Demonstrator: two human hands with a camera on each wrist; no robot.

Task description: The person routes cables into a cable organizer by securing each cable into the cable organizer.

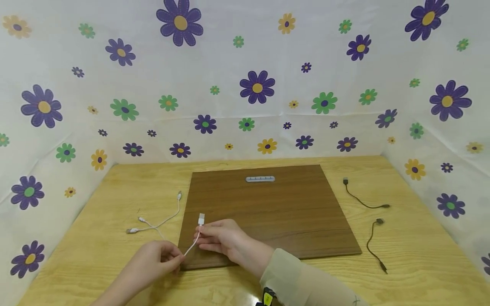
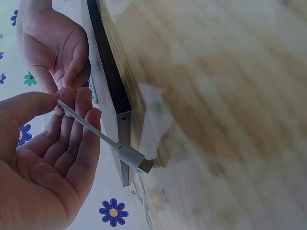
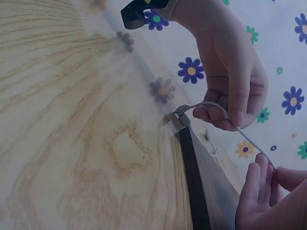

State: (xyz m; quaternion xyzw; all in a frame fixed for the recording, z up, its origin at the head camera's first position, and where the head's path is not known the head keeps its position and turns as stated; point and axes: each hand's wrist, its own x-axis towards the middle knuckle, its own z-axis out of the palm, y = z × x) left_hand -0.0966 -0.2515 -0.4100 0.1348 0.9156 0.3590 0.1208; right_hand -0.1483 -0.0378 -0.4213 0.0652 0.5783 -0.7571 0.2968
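A white USB cable (image 1: 192, 245) stretches between my two hands over the front left corner of the brown board (image 1: 268, 212). My right hand (image 1: 223, 240) pinches it just below the USB plug (image 1: 201, 219), which points up and away from me. The left hand (image 1: 158, 259) holds the cord between thumb and fingertips, lower and to the left. In the left wrist view the cable's other plug (image 2: 132, 157) hangs free past the left hand's fingers (image 2: 79, 143). Near the board's back edge lies a pale slotted cable clip strip (image 1: 260, 179).
White cables (image 1: 155, 228) lie crossed on the wooden table (image 1: 103, 204), left of the board; part of one is hidden by the left hand. Two black cables (image 1: 363, 203) (image 1: 369, 246) lie to the right. A flowered cloth (image 1: 214, 63) encloses the back and sides.
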